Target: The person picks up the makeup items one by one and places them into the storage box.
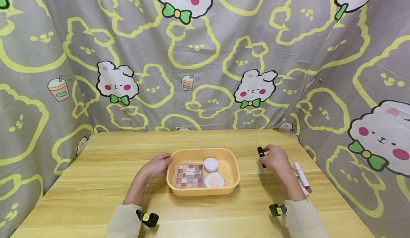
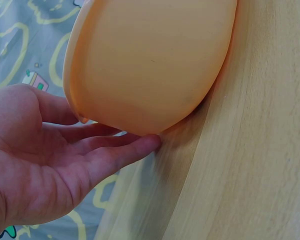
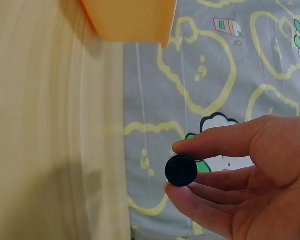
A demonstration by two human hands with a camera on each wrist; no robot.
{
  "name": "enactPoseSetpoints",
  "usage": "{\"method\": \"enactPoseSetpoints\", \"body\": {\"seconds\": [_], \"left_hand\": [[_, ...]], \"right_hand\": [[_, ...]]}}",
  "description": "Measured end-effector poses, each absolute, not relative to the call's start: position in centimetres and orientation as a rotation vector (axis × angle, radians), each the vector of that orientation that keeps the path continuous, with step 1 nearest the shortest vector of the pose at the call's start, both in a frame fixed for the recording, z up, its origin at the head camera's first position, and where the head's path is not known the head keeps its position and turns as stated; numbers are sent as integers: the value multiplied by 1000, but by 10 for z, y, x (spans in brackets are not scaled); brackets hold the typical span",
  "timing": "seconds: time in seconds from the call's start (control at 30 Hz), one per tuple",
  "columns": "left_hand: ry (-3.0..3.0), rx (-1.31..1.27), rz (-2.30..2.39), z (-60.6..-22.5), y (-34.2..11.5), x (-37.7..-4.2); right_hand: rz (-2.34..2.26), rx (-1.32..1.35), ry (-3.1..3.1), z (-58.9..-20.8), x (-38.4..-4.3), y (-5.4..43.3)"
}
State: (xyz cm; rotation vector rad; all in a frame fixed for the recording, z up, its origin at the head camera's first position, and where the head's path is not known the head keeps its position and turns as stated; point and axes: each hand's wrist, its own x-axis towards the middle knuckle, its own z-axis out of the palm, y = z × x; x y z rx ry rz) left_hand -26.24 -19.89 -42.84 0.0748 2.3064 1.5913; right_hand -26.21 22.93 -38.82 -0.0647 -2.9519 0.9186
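Observation:
At the left end of the orange plastic basket (image 1: 205,192), my left hand (image 1: 157,166) touches the outer wall and rim with its fingers extended. The left wrist view shows that hand (image 2: 55,155) against the wall of the basket (image 2: 155,60); part of a finger is hidden behind the rim. Inside the basket lie an eyeshadow palette (image 1: 189,176), a round white case (image 1: 210,164) and a round clear-rimmed compact (image 1: 214,180). To the right, my right hand (image 1: 276,158) pinches a black lipstick tube (image 1: 261,152) with a gold band, its round end (image 3: 181,170) facing the camera.
Beside my right forearm, a white and brown tube (image 1: 302,176) lies on the wooden table (image 1: 205,216), with a pinkish item (image 1: 304,190) partly hidden there. A patterned grey curtain (image 1: 205,56) closes off the back and both sides.

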Motion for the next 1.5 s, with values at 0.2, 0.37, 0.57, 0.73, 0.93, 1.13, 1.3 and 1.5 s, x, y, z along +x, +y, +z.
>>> {"method": "enactPoseSetpoints", "body": {"seconds": [0.2, 0.37, 0.57, 0.73, 0.93, 1.13, 1.3, 1.5], "left_hand": [[2294, 82, 1593, -427, -198, -262], [2295, 88, 1585, -427, -199, -261], [2304, 82, 1579, -428, -199, -262], [2305, 81, 1575, -427, -199, -261], [2304, 71, 1583, -428, -198, -261], [2318, 70, 1571, -428, -199, -262], [2332, 73, 1554, -428, -199, -263], [2319, 81, 1568, -428, -199, -263]], "right_hand": [[979, -53, -2930, -382, -259, 219], [971, -33, -2905, -380, -259, 213], [985, -22, -2878, -379, -258, 206], [1001, 6, -2853, -379, -256, 196], [1015, 17, -2848, -380, -253, 186], [1034, 35, -2844, -381, -252, 178], [1057, 51, -2844, -383, -252, 171], [1046, 88, -2831, -383, -250, 163]]}}
